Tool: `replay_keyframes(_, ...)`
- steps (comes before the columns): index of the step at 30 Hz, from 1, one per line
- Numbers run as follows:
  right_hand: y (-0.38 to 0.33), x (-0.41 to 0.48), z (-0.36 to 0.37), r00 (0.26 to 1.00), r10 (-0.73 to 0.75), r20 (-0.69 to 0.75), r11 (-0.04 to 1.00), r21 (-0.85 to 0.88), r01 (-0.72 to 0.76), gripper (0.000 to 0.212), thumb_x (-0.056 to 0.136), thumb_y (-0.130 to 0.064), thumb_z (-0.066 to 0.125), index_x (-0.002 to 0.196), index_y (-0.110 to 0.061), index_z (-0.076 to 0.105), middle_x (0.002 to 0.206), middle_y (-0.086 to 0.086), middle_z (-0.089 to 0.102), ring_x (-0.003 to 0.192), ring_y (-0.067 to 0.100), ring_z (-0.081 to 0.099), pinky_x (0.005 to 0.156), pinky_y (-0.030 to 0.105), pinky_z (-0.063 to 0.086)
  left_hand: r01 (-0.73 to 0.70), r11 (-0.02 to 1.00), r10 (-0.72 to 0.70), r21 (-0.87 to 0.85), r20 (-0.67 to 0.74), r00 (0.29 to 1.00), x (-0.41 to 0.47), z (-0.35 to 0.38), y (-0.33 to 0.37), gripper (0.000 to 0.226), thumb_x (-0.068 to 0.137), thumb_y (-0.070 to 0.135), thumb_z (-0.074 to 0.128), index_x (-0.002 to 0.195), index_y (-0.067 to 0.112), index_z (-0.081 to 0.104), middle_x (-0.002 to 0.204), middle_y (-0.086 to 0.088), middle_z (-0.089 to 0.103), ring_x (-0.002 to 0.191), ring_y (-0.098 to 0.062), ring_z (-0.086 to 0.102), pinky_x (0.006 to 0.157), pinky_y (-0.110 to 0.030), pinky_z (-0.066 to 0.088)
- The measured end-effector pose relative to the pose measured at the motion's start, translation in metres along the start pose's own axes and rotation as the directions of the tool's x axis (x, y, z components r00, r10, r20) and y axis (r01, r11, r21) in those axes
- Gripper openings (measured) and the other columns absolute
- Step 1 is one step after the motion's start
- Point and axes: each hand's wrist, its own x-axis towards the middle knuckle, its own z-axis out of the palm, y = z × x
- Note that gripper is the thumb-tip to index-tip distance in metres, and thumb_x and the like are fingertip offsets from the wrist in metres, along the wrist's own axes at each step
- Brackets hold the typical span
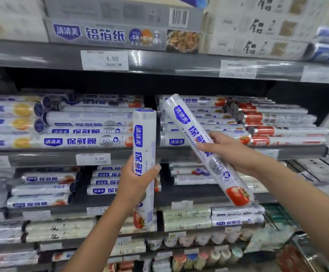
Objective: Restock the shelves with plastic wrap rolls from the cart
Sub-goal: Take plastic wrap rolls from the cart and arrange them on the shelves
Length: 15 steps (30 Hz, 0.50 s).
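Plastic wrap, two rolls in all, is held in front of the shelving, one roll per hand. The left hand (138,177) grips the left roll (144,138) below its middle, thumb across the front, roll upright; the right hand (226,152) grips the right roll (179,114) near its middle, roll tilted, top end leaning left. The hands are apart; the rolls do not touch.

To place well: turn each roll level, label outward, tomato end to the right to match the stock; set it on top of a stack, well behind the front edge of the middle shelf (42,159), so that it cannot roll off.

Behind, that shelf carries two stacks of like rolls, a left stack (85,141) and a right stack (208,101); blur prevents a count of the rolls in each. The cart is not in view.
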Motion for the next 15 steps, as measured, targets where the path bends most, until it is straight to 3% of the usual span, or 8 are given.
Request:
replay_keyframes(2,-0.02,0.015,-0.023,0.998,-0.054,0.015,0.975,-0.213,0.056,0.05,0.079,-0.055,0.076,0.121,-0.035,0.059,0.108,-0.008,0.074,0.097,0.017,0.071,0.079,0.037,0.055,-0.001,1.0,0.001,-0.015,-0.007,1.0,0.005,0.003,0.001,0.028,0.092,0.016,0.076,0.106,0.035,0.062,0.087,0.021,0.074,0.077,0.0,0.07,0.062,-0.012,0.055)
replay_keyframes(5,-0.044,0.047,-0.053,0.987,-0.159,0.016,0.857,-0.493,0.146,0.041,0.083,-0.052,0.076,0.117,-0.034,0.061,0.108,-0.011,0.07,0.096,0.012,0.068,0.075,0.026,0.049,-0.005,1.0,0.004,-0.029,-0.012,1.0,0.015,0.007,0.004,0.031,0.091,0.017,0.077,0.11,0.037,0.061,0.093,0.017,0.075,0.084,-0.007,0.071,0.065,-0.013,0.056)
replay_keyframes(8,-0.053,0.094,-0.078,0.963,-0.267,0.02,0.583,-0.793,0.178,0.06,0.086,-0.05,0.074,0.136,-0.022,0.057,0.132,0.003,0.064,0.11,0.021,0.063,0.088,0.029,0.049,-0.011,1.0,0.011,-0.029,-0.025,1.0,0.025,0.01,0.005,0.03,0.092,0.015,0.076,0.112,0.033,0.062,0.093,0.014,0.075,0.085,-0.01,0.072,0.066,-0.015,0.056)
replay_keyframes(9,-0.053,0.11,-0.085,0.961,-0.275,0.018,0.512,-0.843,0.163,0.067,0.086,-0.049,0.073,0.142,-0.019,0.053,0.141,0.006,0.058,0.121,0.024,0.058,0.097,0.03,0.045,-0.009,1.0,0.008,-0.028,-0.037,0.999,0.029,0.012,0.005,0.029,0.092,0.015,0.076,0.112,0.031,0.063,0.094,0.013,0.076,0.085,-0.011,0.072,0.066,-0.015,0.057)
replay_keyframes(11,-0.047,0.14,-0.097,0.962,-0.274,0.012,0.473,-0.869,0.146,0.072,0.085,-0.047,0.076,0.146,-0.02,0.048,0.147,0.006,0.053,0.13,0.027,0.051,0.104,0.032,0.041,-0.005,1.0,0.004,-0.023,-0.065,0.998,0.036,0.015,0.005,0.026,0.092,0.015,0.076,0.11,0.03,0.064,0.094,0.012,0.076,0.086,-0.011,0.072,0.068,-0.018,0.059)
replay_keyframes(15,-0.033,0.195,-0.113,0.948,-0.317,0.036,0.499,-0.843,0.199,0.058,0.082,-0.045,0.08,0.127,-0.025,0.051,0.131,0.004,0.061,0.112,0.024,0.058,0.094,0.039,0.05,0.019,0.998,-0.026,-0.058,-0.122,0.992,0.049,0.023,0.005,0.026,0.091,0.016,0.076,0.108,0.031,0.064,0.094,0.012,0.077,0.085,-0.007,0.073,0.067,-0.016,0.058)
